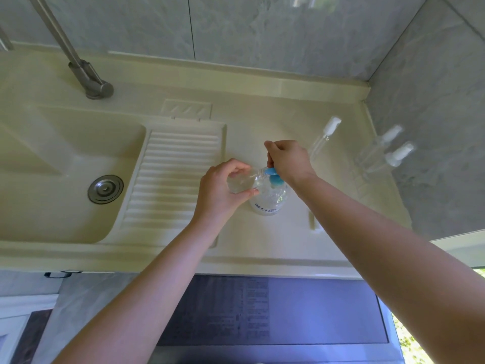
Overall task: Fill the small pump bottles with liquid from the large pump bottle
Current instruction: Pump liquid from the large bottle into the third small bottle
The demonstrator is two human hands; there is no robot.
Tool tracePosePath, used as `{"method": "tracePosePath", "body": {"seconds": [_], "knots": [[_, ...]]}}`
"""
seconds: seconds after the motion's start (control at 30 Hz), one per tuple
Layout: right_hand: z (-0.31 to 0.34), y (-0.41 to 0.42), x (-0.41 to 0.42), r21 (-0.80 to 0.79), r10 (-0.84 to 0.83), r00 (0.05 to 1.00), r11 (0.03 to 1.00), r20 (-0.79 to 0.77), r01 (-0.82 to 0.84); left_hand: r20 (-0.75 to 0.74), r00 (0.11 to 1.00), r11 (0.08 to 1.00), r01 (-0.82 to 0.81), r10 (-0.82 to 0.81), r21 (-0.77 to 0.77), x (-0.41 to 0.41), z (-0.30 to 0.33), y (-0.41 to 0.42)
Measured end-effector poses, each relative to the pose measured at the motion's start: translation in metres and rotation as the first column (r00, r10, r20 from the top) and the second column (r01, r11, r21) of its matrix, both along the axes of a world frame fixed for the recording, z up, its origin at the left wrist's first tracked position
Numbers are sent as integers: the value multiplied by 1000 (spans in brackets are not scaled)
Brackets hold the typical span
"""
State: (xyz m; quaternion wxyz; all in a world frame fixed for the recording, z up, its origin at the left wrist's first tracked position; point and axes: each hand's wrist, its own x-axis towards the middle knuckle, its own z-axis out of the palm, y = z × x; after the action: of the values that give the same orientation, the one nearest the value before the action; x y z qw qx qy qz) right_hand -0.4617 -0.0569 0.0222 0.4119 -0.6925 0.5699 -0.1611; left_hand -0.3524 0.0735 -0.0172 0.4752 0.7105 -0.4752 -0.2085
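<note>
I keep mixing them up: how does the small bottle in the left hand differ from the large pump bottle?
The small bottle is slim, held tilted in the left hand, with no pump on its open neck. The large bottle is wider, stands upright on the counter, and carries a blue pump under the right hand. Only the large bottle shows blue print. Both are clear.

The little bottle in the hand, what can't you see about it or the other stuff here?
- Small bottle, head view: left hand covers it, fill level unreadable.
- Large pump bottle: right hand hides its pump top; label too blurred.
- Spare bottles: clear, blurred, contents unknowable.
- Faucet: top cut off.
</note>
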Motion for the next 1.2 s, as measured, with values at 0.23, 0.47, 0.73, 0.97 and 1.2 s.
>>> {"method": "tracePosePath", "body": {"seconds": [0.23, 0.47, 0.73, 0.97, 1.2], "knots": [[0, -4, -2, 109, -20, 999, 994, 51, 14, 10, 1000, 1000, 7, -7, -9, 1, 1, 1], [0, 1, 1, 28, -23, 1000, 999, 2, 23, -4, 1000, 1000, 6, -6, -3, -1, 1, -1], [4, 1, -3, 100, -57, 996, 994, 70, 50, -1, 1000, 1000, -8, 8, -22, -4, 3, -1], [2, 5, 0, 8, -51, 998, 999, 25, 51, 7, 1000, 1000, -24, 24, -21, -3, 1, 1], [4, 2, -2, 59, -58, 997, 997, 50, 55, 26, 999, 999, -30, 31, -41, -4, 1, 2]]}}
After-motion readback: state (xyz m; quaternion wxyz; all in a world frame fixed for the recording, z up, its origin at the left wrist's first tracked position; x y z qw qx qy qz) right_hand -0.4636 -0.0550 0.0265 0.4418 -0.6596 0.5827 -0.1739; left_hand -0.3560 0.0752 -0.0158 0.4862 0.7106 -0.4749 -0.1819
